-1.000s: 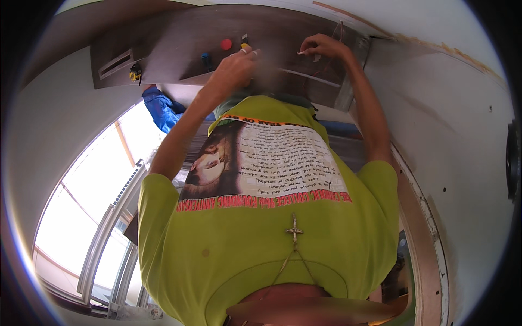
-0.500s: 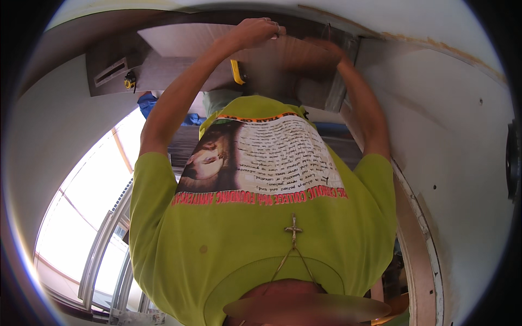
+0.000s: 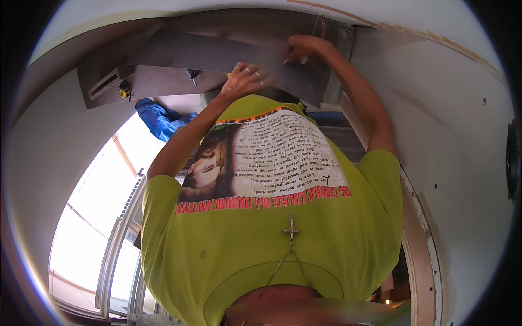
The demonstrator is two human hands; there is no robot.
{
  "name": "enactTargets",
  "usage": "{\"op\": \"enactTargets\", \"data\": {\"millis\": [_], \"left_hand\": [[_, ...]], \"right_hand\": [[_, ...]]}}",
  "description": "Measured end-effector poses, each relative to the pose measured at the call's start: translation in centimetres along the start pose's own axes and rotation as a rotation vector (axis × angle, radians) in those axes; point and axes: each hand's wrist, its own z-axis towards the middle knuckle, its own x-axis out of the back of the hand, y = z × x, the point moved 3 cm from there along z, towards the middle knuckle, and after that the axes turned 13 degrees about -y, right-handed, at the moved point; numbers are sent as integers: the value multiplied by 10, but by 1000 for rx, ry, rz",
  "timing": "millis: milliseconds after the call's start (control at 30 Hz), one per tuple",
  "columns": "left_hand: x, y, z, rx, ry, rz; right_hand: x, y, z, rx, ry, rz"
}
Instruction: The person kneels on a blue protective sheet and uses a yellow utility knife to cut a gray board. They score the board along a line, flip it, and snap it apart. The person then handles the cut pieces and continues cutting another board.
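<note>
A long dark brown board [image 3: 187,50] lies across the wide dark worktop. My left hand [image 3: 246,81] is at the board's near edge, fingers stretched out and a little blurred, with rings on them. Farther right, above the board's surface, my right hand [image 3: 305,48] is closed in a pinch. A small pale tip shows at its fingers, too small to name. Just behind the left hand, a sliver of a yellow thing [image 3: 229,75] peeks out, mostly hidden.
A yellow and black tape measure [image 3: 124,88] sits near the worktop's left end, beside a slot-shaped cutout [image 3: 104,83]. A small blue and black tool [image 3: 191,76] lies by the board. Blue cloth [image 3: 160,119] hangs below. A pale wall [image 3: 429,114] closes the right side.
The board's pale face showed before; now its dark face is up. My left hand has come from the far edge to the near edge. My right hand has shifted left over the board.
</note>
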Motion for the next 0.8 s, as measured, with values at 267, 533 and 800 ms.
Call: {"op": "enactTargets", "data": {"millis": [267,533,800], "left_hand": [[-22,-4,10,-32,-20,19],[-18,-1,19,-43,16,60],[9,-27,60,58,-59,119]], "right_hand": [[-5,6,14,10,124,-47],[-12,-2,18,-56,170,-171],[-16,35,37,63,159,13]]}}
